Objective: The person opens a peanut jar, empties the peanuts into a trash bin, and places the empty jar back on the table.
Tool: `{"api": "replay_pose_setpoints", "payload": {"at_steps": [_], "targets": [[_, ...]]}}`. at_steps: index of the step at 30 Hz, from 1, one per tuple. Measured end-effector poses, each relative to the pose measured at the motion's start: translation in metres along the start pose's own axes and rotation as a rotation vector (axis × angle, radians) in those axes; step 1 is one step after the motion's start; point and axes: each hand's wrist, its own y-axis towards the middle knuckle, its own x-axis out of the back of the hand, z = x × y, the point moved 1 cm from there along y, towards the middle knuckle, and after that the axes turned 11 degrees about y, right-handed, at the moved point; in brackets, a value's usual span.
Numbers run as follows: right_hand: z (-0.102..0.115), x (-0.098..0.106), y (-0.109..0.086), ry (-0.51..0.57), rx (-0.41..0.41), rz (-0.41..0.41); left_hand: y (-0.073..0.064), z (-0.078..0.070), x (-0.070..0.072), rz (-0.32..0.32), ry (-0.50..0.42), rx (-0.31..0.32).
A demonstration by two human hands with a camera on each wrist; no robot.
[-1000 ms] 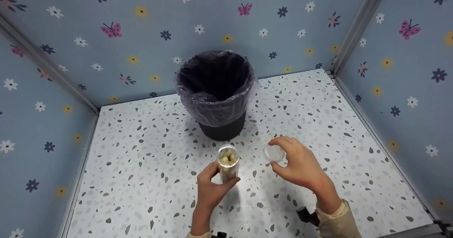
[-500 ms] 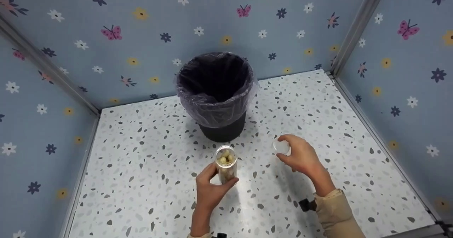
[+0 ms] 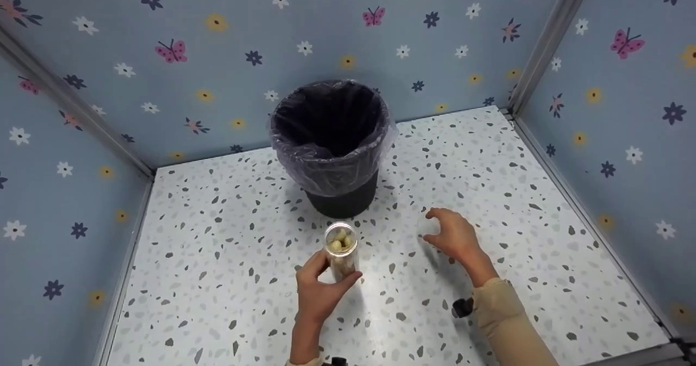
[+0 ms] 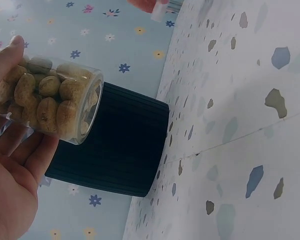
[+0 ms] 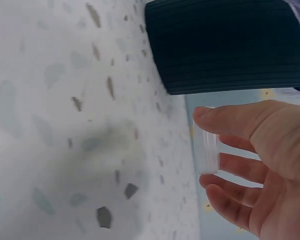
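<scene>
My left hand (image 3: pixel 318 295) grips a clear plastic jar (image 3: pixel 345 267) by its side, thumb on one side and fingers on the other. The jar stands upright with its mouth uncovered, and peanuts in their shells (image 4: pixel 47 97) fill it almost to the rim. Off to the right, my right hand (image 3: pixel 455 236) pinches a translucent round lid (image 5: pixel 210 150) by its edge between thumb and fingertips. In the right wrist view the lid is close over the speckled tabletop. In the left wrist view the jar hangs above that surface, in front of a black bin.
Behind both hands stands the black bin (image 3: pixel 342 203), lined with a thin purplish plastic bag (image 3: pixel 337 177) folded over its rim. Blue panels (image 3: pixel 304 29) printed with flowers and butterflies enclose the white speckled tabletop (image 3: pixel 217 279) at the back and on both sides.
My right hand has moved rightward with the lid, away from the jar. My left hand and the jar have shifted slightly to the left.
</scene>
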Motion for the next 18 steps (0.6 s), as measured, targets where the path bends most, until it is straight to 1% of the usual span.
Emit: {"api": "replay_pose_setpoints", "payload": {"at_steps": [6, 13, 18], "targets": [[-0.013, -0.012, 0.006, 0.007, -0.041, 0.012, 0.002, 0.0, 0.002, -0.003, -0.002, 0.001], [-0.021, -0.02, 0.004, 0.015, 0.009, -0.002, 0.002, -0.001, 0.002, 0.002, 0.021, 0.018], [-0.024, -0.026, 0.002, 0.028, 0.002, 0.0, -0.001, 0.0, 0.002, -0.001, 0.031, 0.028]]}}
